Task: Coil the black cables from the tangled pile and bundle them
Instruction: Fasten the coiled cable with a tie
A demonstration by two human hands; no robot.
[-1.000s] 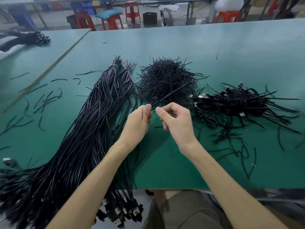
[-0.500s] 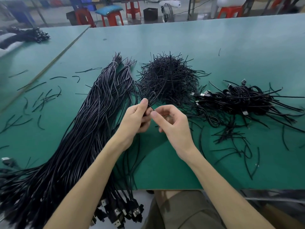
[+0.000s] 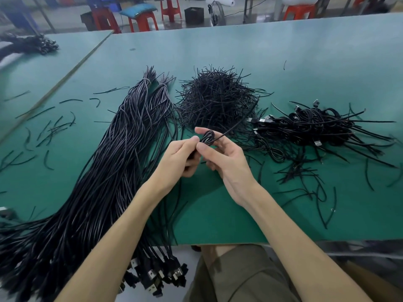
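A small coil of black cable [image 3: 207, 137] sits between both hands above the green table [image 3: 218, 205]. My left hand [image 3: 177, 156] pinches its lower part with thumb and fingers. My right hand [image 3: 222, 156] holds the coil from the right, thumb across it. A loose black tail runs from the coil up to the right. A long sheaf of straight black cables [image 3: 109, 171] lies to the left, plugs hanging over the front edge. A heap of short black ties [image 3: 218, 97] lies just behind the hands. Coiled, tied cables [image 3: 316, 127] are piled on the right.
Loose black tie pieces [image 3: 48, 129] lie scattered at the left and at the right front [image 3: 305, 182]. A second table [image 3: 32, 68] adjoins on the left with more cables. Red stools [image 3: 144, 18] and a fan stand behind the far edge.
The hands have come together and wound the cable into a small coil; the right hand now wraps round it, and the tail points up to the right.
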